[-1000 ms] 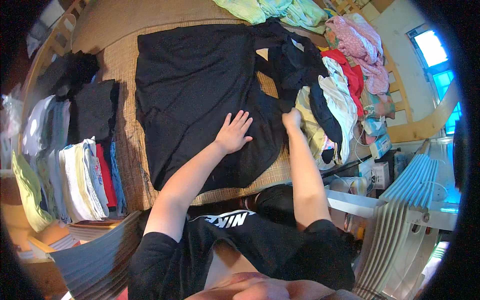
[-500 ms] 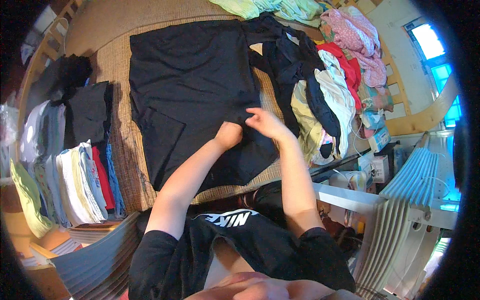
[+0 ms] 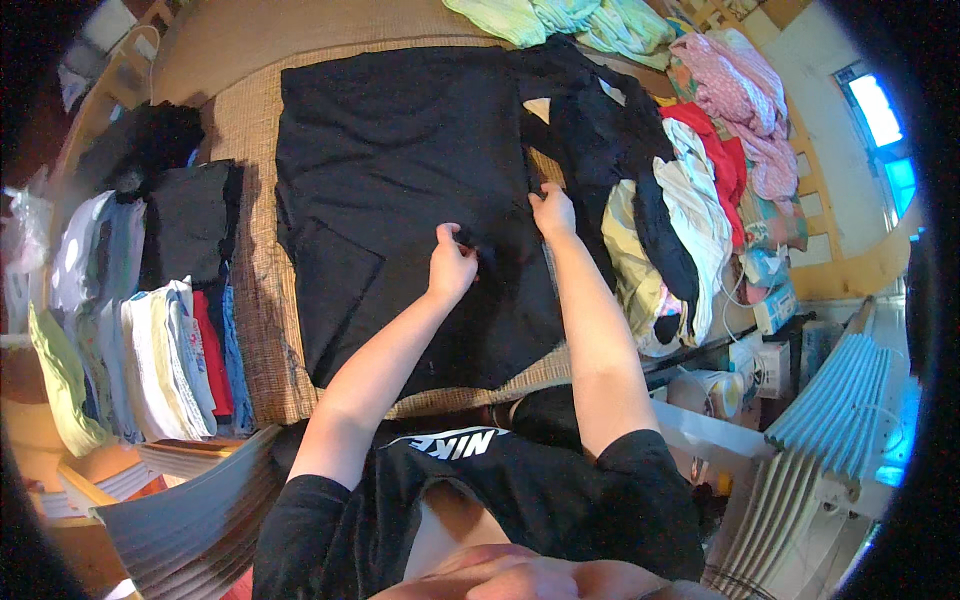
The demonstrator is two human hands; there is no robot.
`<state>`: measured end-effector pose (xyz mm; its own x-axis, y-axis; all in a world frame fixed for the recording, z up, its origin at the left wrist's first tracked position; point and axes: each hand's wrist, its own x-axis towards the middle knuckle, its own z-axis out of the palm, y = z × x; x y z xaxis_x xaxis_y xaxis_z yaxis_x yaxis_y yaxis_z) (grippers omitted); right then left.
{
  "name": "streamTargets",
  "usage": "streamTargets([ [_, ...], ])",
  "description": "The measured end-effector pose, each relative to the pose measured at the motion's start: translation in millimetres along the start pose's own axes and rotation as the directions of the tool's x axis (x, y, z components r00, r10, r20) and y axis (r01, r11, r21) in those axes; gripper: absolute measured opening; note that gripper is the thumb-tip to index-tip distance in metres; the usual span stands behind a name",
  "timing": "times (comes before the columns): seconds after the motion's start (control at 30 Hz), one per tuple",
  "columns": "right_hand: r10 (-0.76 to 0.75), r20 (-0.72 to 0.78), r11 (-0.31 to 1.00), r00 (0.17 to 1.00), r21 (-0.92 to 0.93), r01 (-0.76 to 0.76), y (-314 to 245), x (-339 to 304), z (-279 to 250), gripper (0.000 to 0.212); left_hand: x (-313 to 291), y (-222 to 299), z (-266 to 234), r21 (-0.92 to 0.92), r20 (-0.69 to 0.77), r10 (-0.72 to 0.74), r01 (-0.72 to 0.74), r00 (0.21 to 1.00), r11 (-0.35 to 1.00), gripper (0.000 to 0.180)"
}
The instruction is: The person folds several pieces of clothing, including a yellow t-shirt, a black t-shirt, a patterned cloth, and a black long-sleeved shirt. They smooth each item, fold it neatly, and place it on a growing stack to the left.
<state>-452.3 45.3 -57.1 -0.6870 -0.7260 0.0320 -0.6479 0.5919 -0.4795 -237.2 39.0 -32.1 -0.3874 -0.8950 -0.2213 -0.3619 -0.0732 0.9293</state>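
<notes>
A large black garment (image 3: 400,190) lies spread flat on a woven mat (image 3: 255,300). My left hand (image 3: 452,265) pinches a fold of the black fabric near the garment's lower middle. My right hand (image 3: 553,211) grips the garment's right edge, a little higher and to the right. Both forearms reach up from the lower edge of the picture. A square fold shows at the garment's lower left.
Folded clothes in stacks (image 3: 150,330) line the mat's left side. A loose heap of clothes (image 3: 690,200), red, white, yellow, pink and black, sits to the right. Pale green garments (image 3: 560,15) lie at the top. A blue ribbed panel (image 3: 830,400) stands at the lower right.
One second ago both hands lay flat on the garment. They came together at its middle, then the right hand moved up and right, and both now hold fabric.
</notes>
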Motion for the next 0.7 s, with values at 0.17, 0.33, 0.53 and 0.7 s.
streamTargets([
  [0.17, 0.013, -0.027, 0.998, 1.000, -0.061, -0.014, -1, 7, 6, 0.025, 23, -22, -43, -0.165, -0.109, 0.032, -0.050, 0.994, 0.985, 0.033],
  [0.33, 0.034, 0.019, 0.999, 0.999, -0.035, -0.033, -9, 30, -10, 0.035, 101, -85, -213, 0.563, -0.695, 0.416, 0.084, 0.586, 0.822, 0.018],
  [0.53, 0.004, 0.003, 0.994, 1.000, -0.112, -0.004, -12, 66, 9, 0.029, 132, -73, -281, 0.594, -0.467, 0.007, 0.308, 0.884, 0.743, 0.035],
  [0.7, 0.055, -0.169, 0.959, 0.984, -0.267, -0.099, -25, 51, 20, 0.022, 132, -70, -278, 0.591, -0.566, -0.051, 0.449, 0.823, 0.670, 0.029],
])
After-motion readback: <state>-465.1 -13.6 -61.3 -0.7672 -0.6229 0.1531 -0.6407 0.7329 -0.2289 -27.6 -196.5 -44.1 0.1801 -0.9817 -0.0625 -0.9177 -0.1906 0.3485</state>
